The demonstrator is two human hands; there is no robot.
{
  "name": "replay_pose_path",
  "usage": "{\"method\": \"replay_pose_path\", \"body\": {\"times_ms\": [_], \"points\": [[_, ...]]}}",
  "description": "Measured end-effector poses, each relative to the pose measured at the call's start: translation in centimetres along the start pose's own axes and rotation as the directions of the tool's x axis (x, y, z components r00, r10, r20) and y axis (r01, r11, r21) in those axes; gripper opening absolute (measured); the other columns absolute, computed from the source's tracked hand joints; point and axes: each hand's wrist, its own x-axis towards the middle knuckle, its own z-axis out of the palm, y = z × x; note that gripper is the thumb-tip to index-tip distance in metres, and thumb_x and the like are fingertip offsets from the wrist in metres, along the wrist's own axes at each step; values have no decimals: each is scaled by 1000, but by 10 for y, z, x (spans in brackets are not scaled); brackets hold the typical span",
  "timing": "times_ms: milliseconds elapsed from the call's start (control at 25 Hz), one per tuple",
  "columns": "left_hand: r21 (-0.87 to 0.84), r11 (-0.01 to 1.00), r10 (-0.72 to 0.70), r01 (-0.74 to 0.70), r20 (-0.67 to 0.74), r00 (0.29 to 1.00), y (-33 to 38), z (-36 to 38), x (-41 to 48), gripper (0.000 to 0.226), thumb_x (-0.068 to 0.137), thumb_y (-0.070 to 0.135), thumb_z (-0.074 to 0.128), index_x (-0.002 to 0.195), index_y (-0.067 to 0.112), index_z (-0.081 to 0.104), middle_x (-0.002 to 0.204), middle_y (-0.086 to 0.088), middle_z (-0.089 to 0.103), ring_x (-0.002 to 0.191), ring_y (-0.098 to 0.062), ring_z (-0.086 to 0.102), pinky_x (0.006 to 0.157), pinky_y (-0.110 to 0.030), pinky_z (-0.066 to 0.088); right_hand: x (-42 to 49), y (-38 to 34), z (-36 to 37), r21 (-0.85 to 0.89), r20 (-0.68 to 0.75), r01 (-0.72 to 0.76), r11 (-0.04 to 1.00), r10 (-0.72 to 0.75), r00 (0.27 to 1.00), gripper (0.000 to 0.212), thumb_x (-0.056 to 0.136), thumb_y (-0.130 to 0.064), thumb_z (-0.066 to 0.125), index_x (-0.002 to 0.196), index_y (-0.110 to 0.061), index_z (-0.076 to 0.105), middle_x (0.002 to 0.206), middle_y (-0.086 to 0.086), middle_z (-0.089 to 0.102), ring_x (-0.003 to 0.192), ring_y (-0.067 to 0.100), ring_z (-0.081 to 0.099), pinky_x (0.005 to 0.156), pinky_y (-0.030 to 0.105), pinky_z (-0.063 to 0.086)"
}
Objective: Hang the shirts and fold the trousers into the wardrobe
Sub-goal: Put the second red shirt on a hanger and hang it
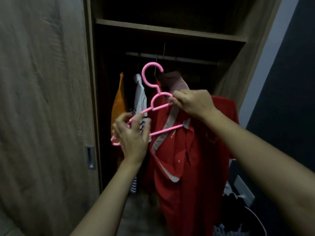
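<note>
A pink plastic hanger (153, 77) is held up in front of the open wardrobe (170, 29). My right hand (192, 103) pinches the hanger near its neck, together with the collar of a red shirt (187, 167) that hangs down from it. The hanger's right arm is inside the shirt's grey-trimmed collar. My left hand (133, 135) has its fingers curled around the hanger's bare left arm. The hanger's hook is below the wardrobe's rail (187, 58), not on it.
On the rail hang an orange shirt (119, 97), a white shirt (140, 94) over a striped garment (133, 184), and a pinkish shirt (172, 80). A sliding door with a recessed handle (90, 157) stands at left. Clothes lie piled at lower right (233, 201).
</note>
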Motion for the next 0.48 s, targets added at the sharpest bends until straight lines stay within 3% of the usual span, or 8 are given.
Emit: {"method": "replay_pose_path", "body": {"times_ms": [40, 120, 200, 240, 280, 320, 400, 480], "points": [[1, 1000, -9, 9, 29, 1000, 7, 3, -22, 21, 83, 38, 62, 102, 31, 56, 111, -5, 41, 100, -28, 44, 87, -40, 34, -1, 3, -1, 24, -3, -32, 999, 32, 999, 37, 92, -42, 41, 71, -16, 57, 60, 3, 60, 44, 29, 57, 38, 20, 24], [88, 987, -157, 136, 301, 941, 13, 15, -63, 22, 79, 45, 61, 99, 36, 61, 120, -5, 38, 107, -30, 39, 90, -47, 35, -3, 10, -8, 82, -5, -118, 990, 118, 993, 44, 95, -46, 34, 77, -16, 61, 67, 5, 64, 53, 30, 62, 39, 24, 29], [220, 927, -373, 303, 601, 706, 2, 31, -83, 30, 77, 42, 61, 107, 39, 62, 130, -5, 33, 118, -29, 33, 98, -50, 34, -7, 20, -15, 119, 33, -182, 976, 180, 983, 48, 95, -49, 27, 82, -16, 60, 74, 5, 65, 64, 30, 64, 42, 27, 33], [137, 919, -349, 370, 716, 604, -5, 37, -82, 33, 75, 34, 61, 108, 36, 63, 128, -4, 39, 119, -28, 37, 100, -44, 37, -12, 25, -17, 135, 64, -182, 974, 175, 982, 46, 95, -49, 27, 82, -17, 57, 75, 6, 64, 66, 31, 64, 44, 29, 34], [-25, 880, -272, 474, 793, 546, -14, 40, -73, 29, 73, 23, 60, 101, 29, 67, 118, -1, 53, 115, -26, 48, 96, -33, 42, -20, 32, -17, 158, 81, -159, 974, 148, 986, 44, 95, -49, 27, 82, -17, 55, 75, 7, 62, 66, 32, 63, 44, 31, 37], [-132, 802, -231, 583, 831, 506, -25, 38, -59, 22, 74, 10, 59, 85, 25, 71, 97, 6, 66, 102, -20, 60, 85, -22, 48, -29, 39, -18, 184, 89, -132, 974, 117, 989, 45, 96, -50, 26, 82, -18, 54, 74, 8, 60, 64, 34, 62, 45, 33, 40], [-94, 769, -270, 633, 849, 454, -59, 41, -25, 44, 78, -9, 60, 58, 28, 71, 63, 15, 69, 72, -5, 65, 67, -14, 49, -53, 53, -17, 233, 100, -122, 965, 100, 990, 52, 97, -53, 21, 82, -16, 55, 73, 10, 55, 60, 34, 60, 46, 36, 46], [58, 835, -333, 547, 844, 420, -84, 39, 11, 30, 74, -7, 67, 70, 22, 76, 71, -2, 72, 67, -10, 61, 68, -25, 49, -75, 60, -15, 256, 114, -128, 958, 102, 988, 57, 96, -54, 18, 82, -15, 57, 74, 9, 52, 59, 33, 58, 48, 36, 48]]}}
